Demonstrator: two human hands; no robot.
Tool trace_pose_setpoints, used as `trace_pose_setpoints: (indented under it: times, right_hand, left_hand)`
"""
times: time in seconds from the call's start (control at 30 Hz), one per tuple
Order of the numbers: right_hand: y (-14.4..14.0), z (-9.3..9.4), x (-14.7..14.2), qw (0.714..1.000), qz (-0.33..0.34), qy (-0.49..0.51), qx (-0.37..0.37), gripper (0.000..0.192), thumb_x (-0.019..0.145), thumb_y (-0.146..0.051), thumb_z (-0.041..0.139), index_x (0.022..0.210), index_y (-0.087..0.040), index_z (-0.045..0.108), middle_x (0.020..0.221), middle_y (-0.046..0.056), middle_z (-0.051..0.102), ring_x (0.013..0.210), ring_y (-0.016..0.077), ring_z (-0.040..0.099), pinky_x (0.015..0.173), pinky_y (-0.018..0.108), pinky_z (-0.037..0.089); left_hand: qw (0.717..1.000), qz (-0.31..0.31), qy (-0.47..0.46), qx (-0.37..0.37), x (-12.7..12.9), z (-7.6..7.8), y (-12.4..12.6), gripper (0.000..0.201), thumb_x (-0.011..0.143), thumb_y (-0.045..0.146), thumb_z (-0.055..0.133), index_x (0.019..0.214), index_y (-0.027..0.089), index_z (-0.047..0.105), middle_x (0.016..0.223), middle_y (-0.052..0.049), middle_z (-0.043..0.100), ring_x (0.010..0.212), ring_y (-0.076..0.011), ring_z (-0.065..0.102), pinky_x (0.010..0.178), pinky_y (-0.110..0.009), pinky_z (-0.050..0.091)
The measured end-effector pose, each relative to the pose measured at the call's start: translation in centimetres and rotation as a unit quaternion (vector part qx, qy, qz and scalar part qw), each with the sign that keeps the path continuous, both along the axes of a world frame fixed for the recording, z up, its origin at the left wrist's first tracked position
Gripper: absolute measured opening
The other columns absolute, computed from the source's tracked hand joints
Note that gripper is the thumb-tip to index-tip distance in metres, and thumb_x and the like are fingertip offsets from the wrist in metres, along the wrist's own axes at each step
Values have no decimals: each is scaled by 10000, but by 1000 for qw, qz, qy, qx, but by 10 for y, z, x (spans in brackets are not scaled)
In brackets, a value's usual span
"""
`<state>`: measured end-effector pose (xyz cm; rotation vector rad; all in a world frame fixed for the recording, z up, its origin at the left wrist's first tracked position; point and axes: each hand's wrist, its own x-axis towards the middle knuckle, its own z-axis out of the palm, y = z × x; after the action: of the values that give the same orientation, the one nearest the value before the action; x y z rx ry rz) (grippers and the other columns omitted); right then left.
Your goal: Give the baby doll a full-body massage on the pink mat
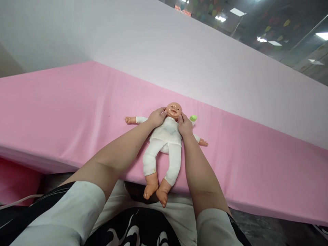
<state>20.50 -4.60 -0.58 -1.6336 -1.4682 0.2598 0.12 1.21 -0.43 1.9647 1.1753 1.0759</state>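
hands: left hand (156, 117) and right hand (185, 125) are pinching one doll (166, 136) at its neck
bottle: one green bottle (193, 118) is lying just beyond right hand

A peach-toned doll (166, 143) in a white suit, faintly grey-smudged on the chest, lies on a pink sheet (77, 112). A pale green cap (193, 118) sits by its head. The wall (153, 37) behind is pale lilac-white. White sleeves (77, 208) meet a black top (138, 227) with white print.
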Motion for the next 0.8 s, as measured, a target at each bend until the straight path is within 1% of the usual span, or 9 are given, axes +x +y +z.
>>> trace_pose_setpoints:
  times: [0.07, 0.13, 0.3, 0.4, 0.5, 0.57, 0.67, 0.73, 0.8]
  right_hand:
    - [0, -1, -1, 1000, -5, -7, 15, 497, 1097, -491, 410, 1418, -212, 667, 1413, 101, 724, 1310, 248, 673, 1159, 435, 506]
    - [-3, 1, -4, 999, -6, -36, 30, 489, 1105, -463, 383, 1409, -215, 674, 1383, 99, 742, 1287, 245, 686, 1150, 432, 509]
    - [-20, 13, -8, 987, -14, -143, 65, 426, 1040, -374, 509, 1366, -179, 701, 1290, 125, 775, 1205, 282, 701, 1107, 452, 525]
    - [-34, 17, 3, 977, -27, -192, 90, 383, 990, -310, 549, 1293, -176, 740, 1260, 124, 775, 1204, 290, 673, 1143, 474, 491]
    - [-45, 18, 21, 969, -59, -222, 91, 410, 981, -295, 528, 1309, -151, 728, 1301, 141, 748, 1280, 312, 612, 1208, 507, 427]
    - [-49, 18, 31, 968, -86, -225, 68, 492, 977, -311, 529, 1412, -121, 659, 1441, 164, 671, 1391, 333, 531, 1247, 524, 380]
    - [-49, 18, 38, 971, -101, -218, 5, 695, 950, -341, 575, 1597, -115, 463, 1666, 179, 452, 1541, 359, 371, 1286, 547, 327]
    - [-46, 18, 40, 972, -92, -213, -37, 805, 931, -351, 605, 1666, -154, 342, 1753, 152, 306, 1594, 363, 291, 1301, 558, 304]
    - [-42, 18, 40, 972, -79, -211, -69, 858, 923, -343, 621, 1691, -174, 278, 1786, 133, 225, 1622, 359, 246, 1311, 552, 290]
  left_hand:
    - [1000, -2, -12, -4, 1, -2, 2, 558, 1068, 476, 387, 1484, 194, 630, 1482, -94, 678, 1381, -277, 615, 1194, -408, 443]
    - [1000, 5, -10, -3, 1, -3, 3, 572, 1067, 493, 385, 1487, 191, 629, 1487, -104, 673, 1384, -290, 612, 1203, -427, 435]
    - [1000, 15, -4, -7, 1, -3, 2, 614, 1051, 577, 421, 1501, 207, 614, 1483, -123, 671, 1373, -328, 618, 1188, -458, 437]
    - [1000, 21, -10, 2, 1, -1, -1, 648, 1039, 590, 455, 1511, 168, 592, 1476, -157, 663, 1339, -336, 632, 1172, -461, 448]
    - [996, 55, -27, 57, 3, 9, -11, 600, 1032, 533, 491, 1466, 139, 618, 1470, -174, 651, 1297, -321, 641, 1165, -448, 449]
    - [991, 69, -48, 100, 6, 20, -22, 520, 1022, 488, 517, 1388, 151, 669, 1412, -161, 678, 1254, -306, 651, 1139, -431, 465]
    - [989, 31, -99, 110, 19, 38, -46, 401, 1009, 450, 547, 1253, 189, 729, 1258, -122, 736, 1163, -275, 677, 1082, -398, 497]
    - [987, -24, -137, 80, 33, 48, -62, 358, 1004, 433, 554, 1220, 216, 740, 1228, -94, 750, 1151, -261, 682, 1080, -392, 495]
    - [982, -84, -167, 15, 51, 55, -74, 332, 978, 450, 594, 1165, 228, 755, 1222, -79, 760, 1179, -268, 675, 1102, -403, 480]
